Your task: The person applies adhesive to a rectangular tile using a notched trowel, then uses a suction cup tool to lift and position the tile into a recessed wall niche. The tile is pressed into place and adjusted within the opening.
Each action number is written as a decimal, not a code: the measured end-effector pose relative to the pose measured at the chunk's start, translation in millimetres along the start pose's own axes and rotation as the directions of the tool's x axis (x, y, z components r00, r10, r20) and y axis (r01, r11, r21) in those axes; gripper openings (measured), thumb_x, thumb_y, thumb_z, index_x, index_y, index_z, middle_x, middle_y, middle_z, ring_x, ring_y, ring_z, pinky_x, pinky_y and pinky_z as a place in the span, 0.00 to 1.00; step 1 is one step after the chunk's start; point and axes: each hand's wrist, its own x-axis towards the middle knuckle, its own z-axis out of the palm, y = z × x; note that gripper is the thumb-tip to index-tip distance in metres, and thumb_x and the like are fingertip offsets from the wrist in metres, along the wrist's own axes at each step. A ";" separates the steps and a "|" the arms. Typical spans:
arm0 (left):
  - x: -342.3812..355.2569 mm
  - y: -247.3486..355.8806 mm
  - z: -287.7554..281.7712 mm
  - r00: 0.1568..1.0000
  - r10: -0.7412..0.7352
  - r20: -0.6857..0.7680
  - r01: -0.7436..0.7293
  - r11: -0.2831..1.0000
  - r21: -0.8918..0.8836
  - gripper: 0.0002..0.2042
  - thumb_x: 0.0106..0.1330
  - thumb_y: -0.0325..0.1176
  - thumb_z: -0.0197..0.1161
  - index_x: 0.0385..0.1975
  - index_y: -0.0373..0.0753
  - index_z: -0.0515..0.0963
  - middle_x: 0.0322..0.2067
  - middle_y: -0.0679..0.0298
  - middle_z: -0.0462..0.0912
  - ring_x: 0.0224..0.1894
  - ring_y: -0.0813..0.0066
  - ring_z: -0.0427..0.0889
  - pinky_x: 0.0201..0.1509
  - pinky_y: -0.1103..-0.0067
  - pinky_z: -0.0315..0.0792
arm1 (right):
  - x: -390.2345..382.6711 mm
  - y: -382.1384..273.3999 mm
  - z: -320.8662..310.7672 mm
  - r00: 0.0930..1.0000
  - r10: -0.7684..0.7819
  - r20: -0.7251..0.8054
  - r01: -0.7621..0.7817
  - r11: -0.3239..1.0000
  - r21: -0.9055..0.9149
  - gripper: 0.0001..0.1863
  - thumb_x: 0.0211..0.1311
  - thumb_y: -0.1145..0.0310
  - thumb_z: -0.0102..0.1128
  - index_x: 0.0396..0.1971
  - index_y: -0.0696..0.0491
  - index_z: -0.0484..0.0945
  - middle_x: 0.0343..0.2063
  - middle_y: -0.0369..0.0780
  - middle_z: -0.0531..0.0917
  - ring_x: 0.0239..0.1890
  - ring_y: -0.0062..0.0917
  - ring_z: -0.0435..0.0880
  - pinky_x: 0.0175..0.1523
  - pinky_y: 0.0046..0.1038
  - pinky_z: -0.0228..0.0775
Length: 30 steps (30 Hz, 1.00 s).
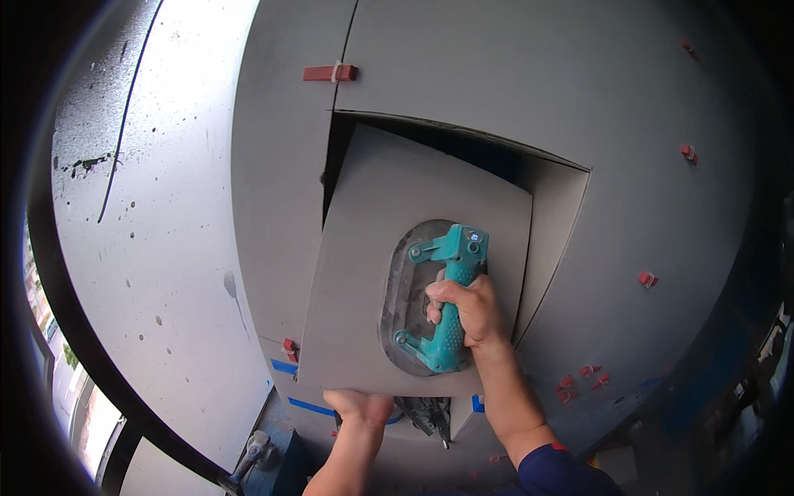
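A large grey tile [347,281] hangs tilted in front of a rectangular opening [562,194] in the grey tiled wall. Stuck to its face is a teal suction lifter [447,347] with an oval grey pad. My right hand [473,307] is closed around the lifter's handle. At the tile's lower edge, my left hand [357,405] holds it from below, with the fingers hidden behind the tile.
Red tile-levelling wedges [331,73] sit along the wall's joints, with several clustered at lower right. Strips of blue tape [312,407] mark the wall below the tile. A speckled white panel [174,248] stands left, and a power tool [253,455] rests at lower left.
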 end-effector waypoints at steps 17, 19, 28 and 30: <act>-0.2 -1.3 11.1 0.991 -0.034 -0.131 0.044 0.996 0.072 0.25 0.76 0.52 0.45 0.59 0.41 0.75 0.59 0.61 0.78 0.60 0.58 0.75 0.68 0.58 0.68 | 3.0 5.9 -7.6 0.995 -0.098 -0.007 0.098 0.995 -0.017 0.05 0.55 0.75 0.65 0.25 0.61 0.81 0.19 0.41 0.79 0.18 0.27 0.80 0.26 0.29 0.73; 2.4 0.1 10.3 0.985 -0.036 -0.170 0.048 0.997 0.067 0.25 0.76 0.52 0.44 0.60 0.40 0.74 0.60 0.60 0.77 0.62 0.56 0.74 0.69 0.56 0.66 | 1.2 7.1 -8.3 0.995 -0.104 -0.004 0.103 0.994 -0.028 0.05 0.55 0.75 0.65 0.25 0.61 0.81 0.19 0.41 0.80 0.18 0.27 0.80 0.26 0.28 0.73; -9.8 6.4 27.8 0.871 -0.165 -0.463 0.356 0.861 0.363 0.31 0.71 0.63 0.41 0.52 0.43 0.78 0.46 0.58 0.80 0.46 0.58 0.74 0.49 0.61 0.68 | 5.8 11.1 -13.4 0.996 -0.093 -0.014 0.093 0.994 -0.052 0.05 0.55 0.74 0.66 0.24 0.59 0.81 0.20 0.40 0.81 0.19 0.25 0.81 0.26 0.27 0.73; -4.7 15.7 18.0 0.828 -0.187 -0.529 0.442 0.798 0.410 0.31 0.69 0.65 0.41 0.46 0.44 0.79 0.37 0.59 0.81 0.35 0.62 0.71 0.37 0.69 0.64 | 6.1 12.1 -14.7 0.993 -0.121 -0.001 0.121 0.992 -0.041 0.05 0.55 0.74 0.66 0.23 0.59 0.80 0.20 0.39 0.81 0.19 0.24 0.81 0.26 0.27 0.73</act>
